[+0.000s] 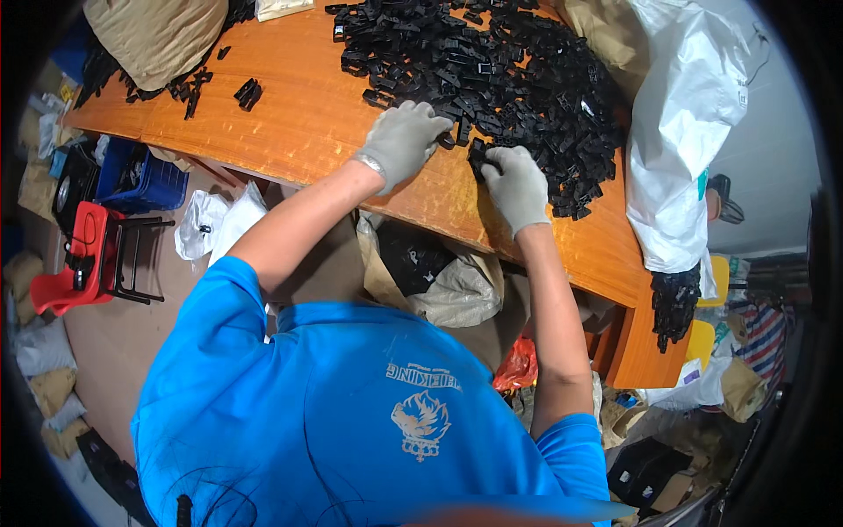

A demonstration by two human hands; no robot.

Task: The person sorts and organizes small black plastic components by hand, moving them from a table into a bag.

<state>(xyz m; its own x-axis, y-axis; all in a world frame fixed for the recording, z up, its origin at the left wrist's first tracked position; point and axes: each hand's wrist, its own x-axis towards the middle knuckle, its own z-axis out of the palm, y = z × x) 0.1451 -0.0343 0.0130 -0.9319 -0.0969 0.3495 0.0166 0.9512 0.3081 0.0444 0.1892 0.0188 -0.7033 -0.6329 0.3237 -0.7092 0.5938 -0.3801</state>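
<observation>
A large heap of small black plastic parts (492, 75), shaped like clips, is spread over the orange wooden table (290, 114). My left hand (400, 143), in a grey glove, is at the heap's near edge, its fingers bent over a small black part (447, 140). Just right of it, my right hand (520, 188), gloved alike, pinches another black part (479, 158) between thumb and fingers. The fingertips partly hide both pieces. A few loose parts (248, 94) lie apart on the table's left side.
Brown paper sacks (156, 35) rest at the back left, with more black parts beside them. A white sack (685, 132) stands at the right edge. Under the table front is an open bag (465, 285). A red chair (83, 259) and blue crate (140, 180) stand left.
</observation>
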